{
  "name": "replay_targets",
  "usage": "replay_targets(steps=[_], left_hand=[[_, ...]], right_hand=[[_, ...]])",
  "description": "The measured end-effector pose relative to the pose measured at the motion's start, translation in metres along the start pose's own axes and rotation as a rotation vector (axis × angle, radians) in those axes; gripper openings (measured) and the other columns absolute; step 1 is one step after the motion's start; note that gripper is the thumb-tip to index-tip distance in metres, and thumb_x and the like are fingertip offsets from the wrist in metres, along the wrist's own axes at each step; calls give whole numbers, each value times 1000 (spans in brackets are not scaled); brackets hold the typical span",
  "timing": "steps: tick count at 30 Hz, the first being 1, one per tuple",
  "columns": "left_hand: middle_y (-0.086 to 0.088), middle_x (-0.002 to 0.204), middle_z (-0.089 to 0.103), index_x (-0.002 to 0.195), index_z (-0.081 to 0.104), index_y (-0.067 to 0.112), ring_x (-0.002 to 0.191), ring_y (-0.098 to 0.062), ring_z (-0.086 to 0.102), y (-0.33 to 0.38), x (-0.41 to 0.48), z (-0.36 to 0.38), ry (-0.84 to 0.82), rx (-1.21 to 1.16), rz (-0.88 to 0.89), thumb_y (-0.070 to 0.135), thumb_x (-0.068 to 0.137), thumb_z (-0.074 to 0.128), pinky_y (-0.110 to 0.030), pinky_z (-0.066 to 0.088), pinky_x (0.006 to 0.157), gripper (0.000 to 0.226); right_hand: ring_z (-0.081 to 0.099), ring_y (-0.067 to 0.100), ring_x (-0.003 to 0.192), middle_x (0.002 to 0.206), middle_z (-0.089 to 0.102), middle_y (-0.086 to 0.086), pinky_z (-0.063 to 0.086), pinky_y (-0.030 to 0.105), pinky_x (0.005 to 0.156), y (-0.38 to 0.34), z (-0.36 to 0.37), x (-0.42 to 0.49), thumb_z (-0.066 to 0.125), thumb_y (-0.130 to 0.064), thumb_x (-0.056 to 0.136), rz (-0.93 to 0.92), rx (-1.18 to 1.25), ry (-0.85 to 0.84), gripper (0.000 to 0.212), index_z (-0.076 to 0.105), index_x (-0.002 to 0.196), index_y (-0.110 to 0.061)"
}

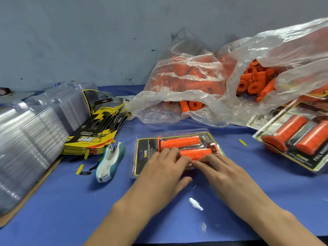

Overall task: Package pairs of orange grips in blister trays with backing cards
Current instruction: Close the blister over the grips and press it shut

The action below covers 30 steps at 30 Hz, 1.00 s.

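Mid-bench (248,174), blister tray (179,150) lies with bare cloth along its near edge. Left hand (165,167) and right hand (218,167), grip open, fingers flat, press its near side.

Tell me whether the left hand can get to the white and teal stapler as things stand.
Probably yes. The left hand rests with fingers flat on the blister pack, holding nothing, and the stapler lies just to its left on bare blue cloth. Nothing lies between them; only small yellow scraps sit beyond the stapler.

Left hand (164,168), right hand (217,168) – palms down, fingers straight, fingertips nearly meeting.
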<state>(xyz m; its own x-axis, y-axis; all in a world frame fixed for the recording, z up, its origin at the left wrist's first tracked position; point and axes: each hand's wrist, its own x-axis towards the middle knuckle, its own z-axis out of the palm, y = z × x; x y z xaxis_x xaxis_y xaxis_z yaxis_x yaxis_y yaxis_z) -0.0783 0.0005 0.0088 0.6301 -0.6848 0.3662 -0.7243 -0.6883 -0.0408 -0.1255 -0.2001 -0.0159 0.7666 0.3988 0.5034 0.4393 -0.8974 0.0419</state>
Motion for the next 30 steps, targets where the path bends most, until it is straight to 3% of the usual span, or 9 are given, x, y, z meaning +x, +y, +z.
replay_targets(steps=[3, 6, 10, 14, 19, 22, 28, 30], left_hand=[[3, 93, 57, 99, 61, 23, 84, -20, 58, 9, 4, 8, 45, 85, -25, 26, 89, 64, -33, 49, 70, 10], [3, 83, 56, 87, 60, 22, 75, -20, 58, 1, 5, 11, 124, 84, -39, 17, 84, 74, -34, 50, 62, 15], [5, 83, 58, 87, 61, 21, 77, -19, 57, -6, 3, 10, 139, -12, -53, 18, 90, 70, -34, 51, 63, 9], [8, 86, 59, 88, 61, 23, 80, -17, 57, -7, 4, 8, 118, -66, -83, 20, 90, 68, -32, 50, 67, 8], [3, 91, 58, 101, 65, 22, 83, -23, 58, 5, 6, 16, 142, -19, -61, 13, 87, 69, -37, 51, 70, 17], [1, 89, 58, 106, 67, 22, 81, -23, 57, 21, 14, 23, 183, -14, -13, 16, 88, 69, -36, 50, 69, 19], [2, 85, 59, 89, 68, 21, 79, -23, 58, 33, 26, 28, 243, -14, -16, 21, 90, 68, -38, 49, 66, 1], [2, 85, 59, 88, 67, 21, 80, -23, 57, 31, 27, 28, 251, -31, -10, 24, 93, 63, -38, 48, 66, 7]], right_hand=[[59, 19, 90, 106, 60, -4, 52, 30, 79, 1, 4, -2, 74, 1, 76, 7, 29, 48, 52, 62, 123, -18], [57, 22, 94, 106, 61, -4, 44, 33, 84, 8, 5, -4, 68, -22, 88, 36, -55, 151, 30, 60, 117, -21], [59, 28, 80, 94, 60, 1, 44, 40, 71, 28, 2, -8, 81, -22, 77, 164, -173, 191, 27, 63, 96, -19], [59, 27, 75, 86, 60, 0, 48, 40, 63, 35, -1, -8, 78, -23, 81, 120, -195, 178, 15, 64, 82, -19], [58, 26, 74, 87, 62, -1, 47, 38, 65, 38, -3, -8, 74, -26, 88, 83, -166, 202, 10, 67, 83, -20], [58, 23, 75, 88, 63, -4, 46, 36, 68, 37, -3, -8, 57, -33, 93, 30, -140, 214, 18, 69, 86, -23], [59, 24, 75, 89, 62, -3, 50, 38, 70, 37, -5, -11, 57, -31, 94, 53, -109, 206, 16, 66, 87, -21], [58, 23, 75, 88, 60, -4, 48, 36, 71, 35, -3, -10, 58, -30, 94, 60, -109, 198, 12, 65, 88, -22]])
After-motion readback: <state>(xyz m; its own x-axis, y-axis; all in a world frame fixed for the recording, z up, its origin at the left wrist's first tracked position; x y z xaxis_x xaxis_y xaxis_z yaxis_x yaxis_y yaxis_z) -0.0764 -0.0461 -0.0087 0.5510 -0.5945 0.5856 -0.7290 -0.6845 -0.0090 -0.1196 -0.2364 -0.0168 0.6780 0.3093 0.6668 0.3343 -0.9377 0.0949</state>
